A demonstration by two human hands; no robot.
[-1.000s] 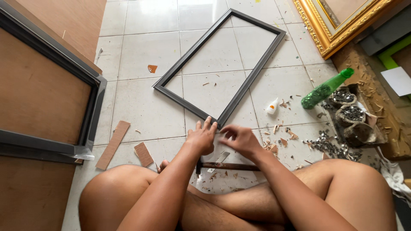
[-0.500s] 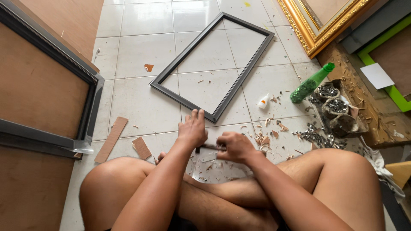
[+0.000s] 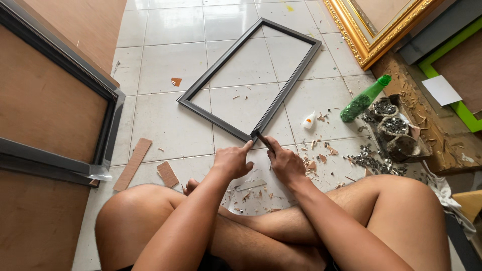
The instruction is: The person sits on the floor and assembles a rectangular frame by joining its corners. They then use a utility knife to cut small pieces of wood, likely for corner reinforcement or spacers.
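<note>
I sit cross-legged on a tiled floor with a dark grey rectangular frame [image 3: 296, 75] lying flat in front of me. My right hand [image 3: 287, 163] is shut on a thin dark tool [image 3: 263, 140], whose tip is at the frame's near corner [image 3: 252, 135]. My left hand [image 3: 232, 161] is just left of it, holding nothing. Its index finger stretches out to touch that same corner, and the other fingers are curled. A small flat metal piece [image 3: 251, 185] lies on the tile below both hands.
A large dark-framed brown board [image 3: 55, 110] lies at the left, with two wood strips [image 3: 133, 163] beside it. To the right are a small white bottle [image 3: 309, 120], a green bottle [image 3: 364, 99], pots of metal bits [image 3: 394, 125], wood shavings and an ornate gold frame [image 3: 359, 42].
Both hands have moved forward from near my legs to the frame's near corner. The right hand has taken up the dark tool that lay on the floor.
</note>
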